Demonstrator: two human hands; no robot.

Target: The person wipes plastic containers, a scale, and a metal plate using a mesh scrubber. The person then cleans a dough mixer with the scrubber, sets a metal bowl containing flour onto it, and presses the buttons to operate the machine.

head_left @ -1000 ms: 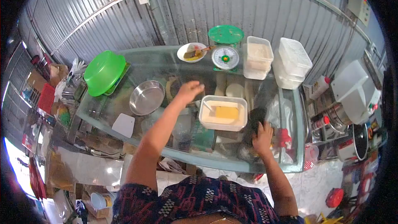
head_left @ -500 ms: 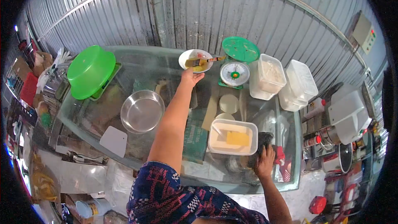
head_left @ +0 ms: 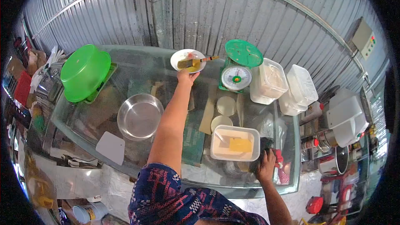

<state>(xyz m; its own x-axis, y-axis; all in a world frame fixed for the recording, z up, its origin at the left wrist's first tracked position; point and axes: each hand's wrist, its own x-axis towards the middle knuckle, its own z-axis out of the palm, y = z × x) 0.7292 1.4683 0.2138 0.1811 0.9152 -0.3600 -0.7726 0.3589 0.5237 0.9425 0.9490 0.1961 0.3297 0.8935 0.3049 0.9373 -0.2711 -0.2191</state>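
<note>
My left hand (head_left: 186, 77) is closed on the near rim of a white bowl (head_left: 174, 63) at the back of the glass-topped table. In the bowl lie yellow liquid and a flat brush (head_left: 207, 59), its handle sticking out over the right rim. At the table's right front, my right hand (head_left: 266, 167) presses on a dark, bunched cloth (head_left: 266, 142), with its fingers over it. Close to that hand are a red cloth (head_left: 278, 158) on the right and a plastic box (head_left: 213, 146) holding pale contents and a yellow scraper (head_left: 241, 145) on the left.
A green-topped dial scale (head_left: 236, 78) and lidded plastic tubs (head_left: 268, 81) stand at the back right. A steel bowl (head_left: 140, 116), a white scraper (head_left: 111, 147) and a green basin (head_left: 85, 73) are on the left. Corrugated metal wall (head_left: 216, 12) rises behind.
The white bowl, with the brush in it, has moved a little left in my left hand, farther from the scale. My right hand stays at the dark cloth. The view has shifted slightly.
</note>
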